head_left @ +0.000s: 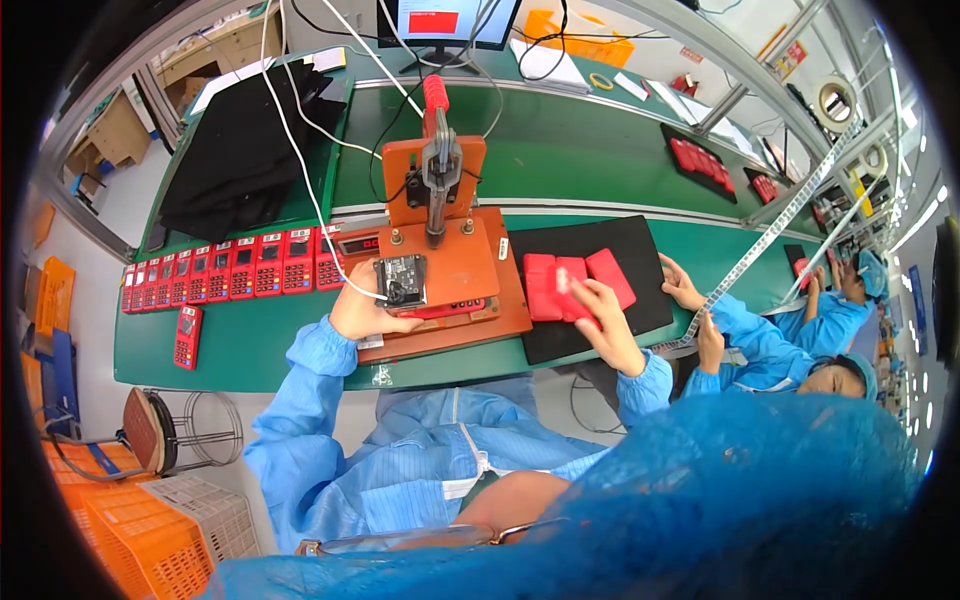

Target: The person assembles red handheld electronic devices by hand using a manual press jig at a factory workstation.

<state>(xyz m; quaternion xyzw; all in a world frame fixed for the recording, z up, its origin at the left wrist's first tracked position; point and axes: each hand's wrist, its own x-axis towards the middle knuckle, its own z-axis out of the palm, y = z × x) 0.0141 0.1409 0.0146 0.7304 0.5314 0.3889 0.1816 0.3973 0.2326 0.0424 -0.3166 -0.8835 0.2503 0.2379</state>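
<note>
An orange-brown clamp fixture (455,265) with a red-handled toggle clamp (437,150) stands in front of me. Under its upper plate sits a red payment terminal (452,309), largely covered. My left hand (362,308) closes on this terminal's left end, thumb along the near edge; the other fingers are partly hidden behind a black circuit board (402,281) with a white cable. To the right, several red terminals lie face down on a black mat (600,342). My right hand (610,328) grips one motion-blurred red terminal (568,292) over them.
A row of red keypad terminals (240,268) lines the left of the green bench (270,340), with a single terminal (187,337) nearer me. Black sheets (245,150) lie behind. At right, a co-worker's hands (690,300) are close to the mat. A monitor (445,22) stands behind hanging cables.
</note>
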